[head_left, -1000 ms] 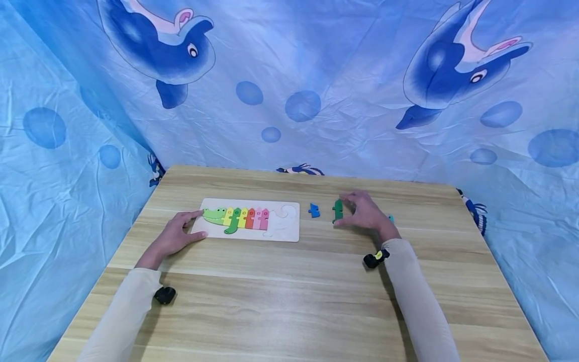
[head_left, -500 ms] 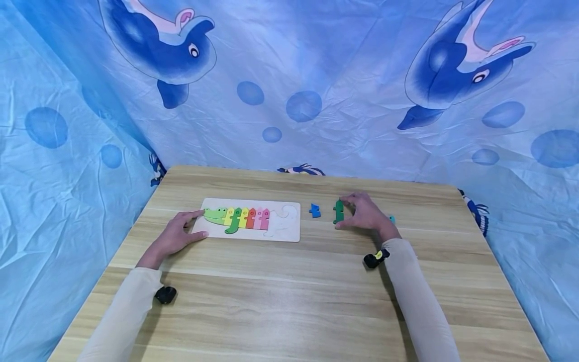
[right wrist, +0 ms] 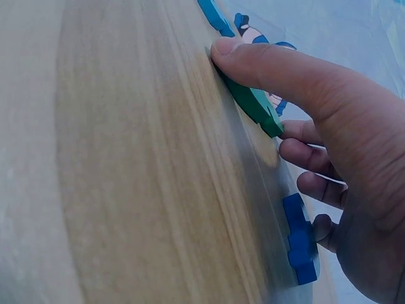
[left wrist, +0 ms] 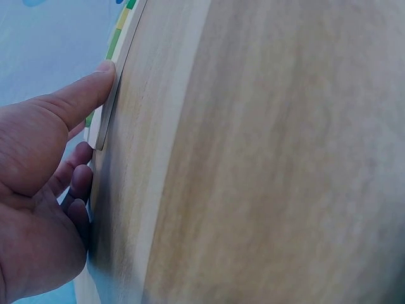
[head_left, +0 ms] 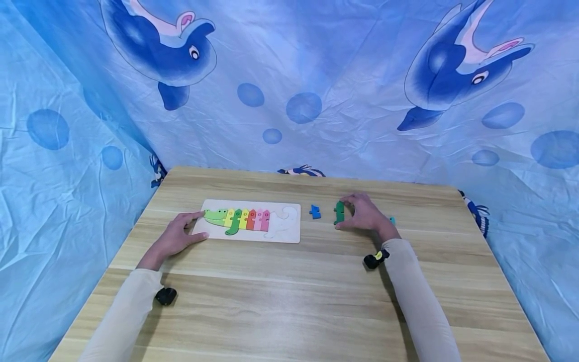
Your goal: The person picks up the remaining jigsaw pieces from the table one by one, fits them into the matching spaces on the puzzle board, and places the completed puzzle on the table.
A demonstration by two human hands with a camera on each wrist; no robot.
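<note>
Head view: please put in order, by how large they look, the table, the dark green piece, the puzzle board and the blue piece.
1. Table
2. Puzzle board
3. Dark green piece
4. Blue piece, clearly shorter

Teal piece [head_left: 392,220] partly behind the right wrist [head_left: 387,232], both sleeves [head_left: 417,296] incomplete at the head view's lower edge

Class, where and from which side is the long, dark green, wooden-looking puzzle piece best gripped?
Probably by the two short ends of the green piece, from the right: its long left edge has knobs facing the small, blue, notched piece. The right hand spans those ends.
</note>
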